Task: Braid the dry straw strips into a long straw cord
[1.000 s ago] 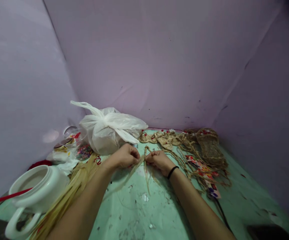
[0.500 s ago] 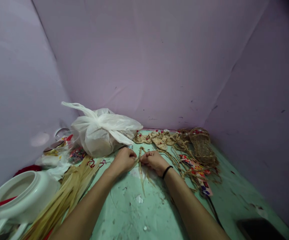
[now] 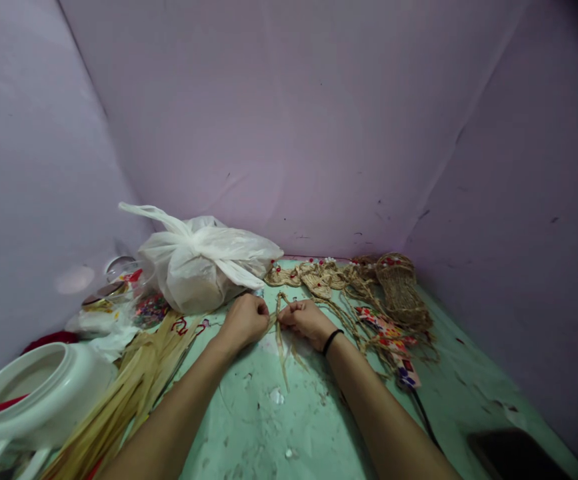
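Observation:
Pale tan fibre strands hang down between my two hands over the green tabletop. Their upper end forms a small braided or knotted loop. My left hand pinches a strand on the left side, fingers curled in. My right hand, with a black band at the wrist, pinches the strands just below the loop, thumb and forefinger together. The fingertips of the two hands are a short gap apart. Exactly which strand lies in each pinch is too small to make out.
A tied white plastic bag stands behind my left hand. Long tan fibre strips and a white pot lie at left. Braided pieces with red beads, a twine bundle and a floral-patterned item are at right.
The whole view has shifted slightly, so things appear a little further left. Both hands keep nearly the same pinch on the strands.

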Tool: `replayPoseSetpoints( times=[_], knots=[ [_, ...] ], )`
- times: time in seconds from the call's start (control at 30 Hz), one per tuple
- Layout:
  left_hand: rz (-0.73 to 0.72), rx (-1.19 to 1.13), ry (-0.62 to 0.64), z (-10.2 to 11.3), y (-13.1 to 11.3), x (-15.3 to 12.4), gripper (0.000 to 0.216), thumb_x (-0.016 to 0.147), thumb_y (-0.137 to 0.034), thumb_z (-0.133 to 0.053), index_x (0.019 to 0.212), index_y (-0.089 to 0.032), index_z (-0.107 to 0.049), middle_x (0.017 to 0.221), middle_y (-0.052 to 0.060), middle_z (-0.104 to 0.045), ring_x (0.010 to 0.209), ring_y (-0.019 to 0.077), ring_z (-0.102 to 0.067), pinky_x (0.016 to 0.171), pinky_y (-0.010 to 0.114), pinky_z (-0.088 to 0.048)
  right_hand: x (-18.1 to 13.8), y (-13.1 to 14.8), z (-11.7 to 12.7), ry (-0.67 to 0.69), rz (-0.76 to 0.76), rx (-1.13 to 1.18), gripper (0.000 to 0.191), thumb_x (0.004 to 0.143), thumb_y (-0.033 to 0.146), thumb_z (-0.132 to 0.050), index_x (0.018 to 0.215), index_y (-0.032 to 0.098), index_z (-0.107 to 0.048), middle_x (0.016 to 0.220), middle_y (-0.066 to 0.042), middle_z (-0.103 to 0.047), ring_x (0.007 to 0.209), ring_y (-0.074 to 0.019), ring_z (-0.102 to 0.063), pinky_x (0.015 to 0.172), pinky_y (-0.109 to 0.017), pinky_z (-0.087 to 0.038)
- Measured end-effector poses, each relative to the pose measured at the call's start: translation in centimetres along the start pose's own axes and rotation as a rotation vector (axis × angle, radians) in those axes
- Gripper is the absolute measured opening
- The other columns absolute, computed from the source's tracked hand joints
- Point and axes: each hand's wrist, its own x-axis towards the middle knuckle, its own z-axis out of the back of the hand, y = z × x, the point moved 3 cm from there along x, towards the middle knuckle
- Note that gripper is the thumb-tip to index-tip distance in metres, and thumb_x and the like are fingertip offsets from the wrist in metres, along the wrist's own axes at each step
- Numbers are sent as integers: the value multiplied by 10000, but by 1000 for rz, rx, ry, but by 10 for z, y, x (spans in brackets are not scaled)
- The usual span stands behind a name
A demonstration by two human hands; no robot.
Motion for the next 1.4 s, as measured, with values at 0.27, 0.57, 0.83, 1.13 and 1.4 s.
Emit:
replayPoseSetpoints(
  times=[0.27, 0.57, 0.83, 1.13, 1.4],
  knots=[
    [221, -401, 212, 2, -3, -3, 89, 573, -205, -518, 571, -121, -549, 394, -61, -383, 353, 50, -293, 380, 189, -214, -3, 3, 0, -23, -4, 6, 75, 549, 88, -514, 481, 119, -520, 386, 45, -475, 321, -26, -278, 344, -182, -161],
    [401, -599, 236, -1, -12, -7, 163, 589, -228, -501, 465, -148, -433, 328, -49, -372, 246, 40, -227, 302, 192, -108, -6, 7, -2, -26, -2, 8, 114, 557, 73, -503, 457, 128, -501, 386, 46, -458, 327, -32, -272, 354, -190, -158],
    [540, -609, 286, -3, -15, -11, 225, 551, -218, -547, 427, -164, -366, 249, -67, -267, 243, 33, -198, 321, 175, -99, -5, 5, -1, -21, 7, 3, 101, 560, 81, -506, 470, 127, -510, 390, 47, -462, 336, -31, -275, 352, -184, -157],
    [630, -782, 366, -18, -11, -4, 174, 606, -187, -471, 449, -129, -423, 300, -56, -315, 258, 16, -209, 322, 169, -76, -3, 3, 0, 22, -4, 53, 66, 531, 89, -479, 505, 127, -525, 407, 45, -471, 325, -27, -260, 336, -182, -131],
    [441, -604, 332, -14, -15, -3, 154, 602, -119, -449, 456, -103, -495, 349, -6, -447, 276, 55, -344, 315, 190, -223, -4, 4, 1, 22, 20, -2, 151, 525, 78, -464, 396, 153, -438, 323, 65, -338, 312, -36, -232, 323, -182, -158]
  ],
)
